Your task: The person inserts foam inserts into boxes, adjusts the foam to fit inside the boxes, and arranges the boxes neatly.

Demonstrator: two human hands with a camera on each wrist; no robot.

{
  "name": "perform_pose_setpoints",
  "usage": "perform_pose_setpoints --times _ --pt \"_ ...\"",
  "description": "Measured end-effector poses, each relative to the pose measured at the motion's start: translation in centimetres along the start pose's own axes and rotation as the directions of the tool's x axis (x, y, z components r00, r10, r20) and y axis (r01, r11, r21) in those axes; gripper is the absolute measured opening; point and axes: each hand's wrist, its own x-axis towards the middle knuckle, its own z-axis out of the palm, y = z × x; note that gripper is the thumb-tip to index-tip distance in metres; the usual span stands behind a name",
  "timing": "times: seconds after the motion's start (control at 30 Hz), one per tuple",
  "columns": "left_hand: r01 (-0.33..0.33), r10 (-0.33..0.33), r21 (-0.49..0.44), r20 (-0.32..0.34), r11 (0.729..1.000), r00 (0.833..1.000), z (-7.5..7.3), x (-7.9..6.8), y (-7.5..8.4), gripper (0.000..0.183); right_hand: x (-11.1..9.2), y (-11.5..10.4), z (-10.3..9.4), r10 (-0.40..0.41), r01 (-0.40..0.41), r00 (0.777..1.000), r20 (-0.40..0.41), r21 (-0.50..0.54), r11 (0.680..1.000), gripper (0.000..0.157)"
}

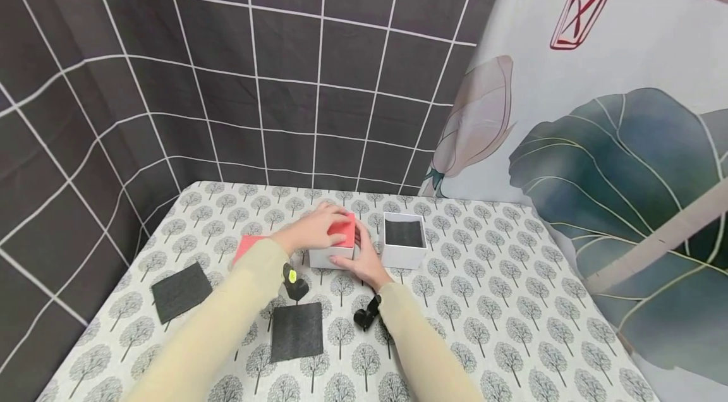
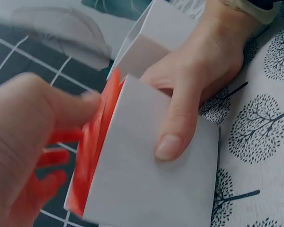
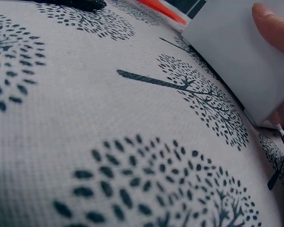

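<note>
At the white box (image 1: pixel 321 258): red sheet (image 1: pixel 350 225) under hand

The sheet is lying across the box's mouth, seeming light, limp and best pinched by an edge. Over it, the left hand (image 1: pixel 316 227) is reaching, thumb and fingers apart; the right hand (image 1: pixel 364 258) is clamping the box's seemingly stiff right side. Right of the box, a second box (image 1: pixel 405 257) is standing; in front, a black square (image 1: pixel 297 332) is lying.

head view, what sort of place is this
Probably a makeshift tabletop workspace screened with fabric: a tree-print tablecloth, a dark grid-patterned curtain behind it, and a leaf-print hanging on the right.
</note>
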Motion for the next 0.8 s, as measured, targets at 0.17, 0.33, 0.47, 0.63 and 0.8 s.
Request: perform_pose_setpoints --times 0.17,0.33,0.47,0.63,0.8 --pt "0.044 -0.045 0.027 0.022 0.999 0.999 0.6 0.5 0.2 0.051 -0.6 -2.1 -0.3 -0.015 0.015 1.000 0.025 -0.008 1.000 0.100" --pt "0.061 -0.063 0.075 0.027 0.995 0.998 0.5 0.7 0.6 0.051 -0.7 -2.8 -0.4 -0.003 0.004 0.999 0.032 -0.027 1.000 0.099" --pt "0.073 -0.082 0.186 0.040 0.980 0.996 0.6 0.9 0.9 0.046 -0.7 -2.7 -0.3 0.011 -0.010 1.000 0.028 -0.035 0.999 0.100" --pt "0.098 -0.117 0.272 0.055 0.957 0.992 0.6 1.0 1.4 0.042 -0.7 -2.4 -0.2 0.026 -0.026 0.999 0.023 -0.035 0.999 0.101" --pt "0.113 -0.141 0.291 0.078 0.950 0.987 0.4 1.1 2.0 0.044 -0.7 -2.6 -0.3 0.028 -0.028 0.999 0.024 -0.034 0.999 0.101"
